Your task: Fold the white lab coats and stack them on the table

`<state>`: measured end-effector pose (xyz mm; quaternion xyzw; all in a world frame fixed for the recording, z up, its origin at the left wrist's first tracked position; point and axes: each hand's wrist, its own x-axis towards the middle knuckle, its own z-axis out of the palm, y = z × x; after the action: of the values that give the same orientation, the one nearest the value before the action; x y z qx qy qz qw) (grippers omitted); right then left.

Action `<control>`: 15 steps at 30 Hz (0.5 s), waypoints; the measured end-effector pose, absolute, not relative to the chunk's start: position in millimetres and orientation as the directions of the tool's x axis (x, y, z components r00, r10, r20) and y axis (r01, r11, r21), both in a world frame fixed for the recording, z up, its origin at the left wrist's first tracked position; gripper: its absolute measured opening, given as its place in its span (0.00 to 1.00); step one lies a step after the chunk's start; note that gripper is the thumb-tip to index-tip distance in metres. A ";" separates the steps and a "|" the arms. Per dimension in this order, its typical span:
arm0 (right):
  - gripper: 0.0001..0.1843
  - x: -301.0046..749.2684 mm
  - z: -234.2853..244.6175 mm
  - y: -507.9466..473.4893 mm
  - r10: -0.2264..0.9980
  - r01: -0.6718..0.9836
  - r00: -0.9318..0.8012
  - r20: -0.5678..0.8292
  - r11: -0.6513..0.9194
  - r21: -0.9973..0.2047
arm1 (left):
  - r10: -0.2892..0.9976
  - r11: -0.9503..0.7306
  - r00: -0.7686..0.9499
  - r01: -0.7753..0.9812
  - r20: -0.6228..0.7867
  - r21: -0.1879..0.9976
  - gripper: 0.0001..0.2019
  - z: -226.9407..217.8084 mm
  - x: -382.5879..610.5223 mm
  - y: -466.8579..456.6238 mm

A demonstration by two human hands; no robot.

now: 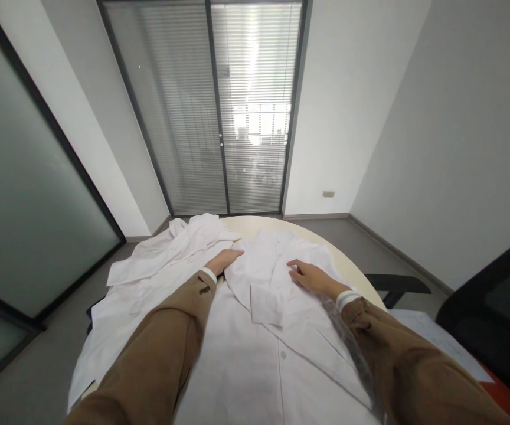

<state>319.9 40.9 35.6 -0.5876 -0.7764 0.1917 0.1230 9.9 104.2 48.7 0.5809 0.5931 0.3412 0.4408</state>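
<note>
A white button-front garment [246,360], a shirt or a coat, lies spread on the round table, buttons facing up. One sleeve [266,304] is folded over its front. At the garment's left upper edge is my left hand [226,261], thumb on top of the cloth and the other fingers mostly hidden; it grips that edge. My right hand [314,277] rests over the right upper part, thumb and forefinger apart, holding nothing. Another white garment [149,283] lies rumpled on the left, hanging past the table edge.
The pale round table [347,260] shows along its far right rim. To the right stand a black chair [498,307] with an armrest [399,284], and papers [436,336] on something red. Beyond the table is a glass partition [255,118] with blinds.
</note>
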 end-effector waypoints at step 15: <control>0.21 320.6 25.6 45.6 0.955 0.882 -0.295 0.025 0.282 -0.377 | 0.993 0.025 -0.112 0.523 0.040 0.852 0.11 56.5 5.5 129.4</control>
<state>320.6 45.6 25.6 -0.5807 -0.7911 0.1472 0.1236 5.5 129.4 56.5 0.5885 0.6440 0.3759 0.3124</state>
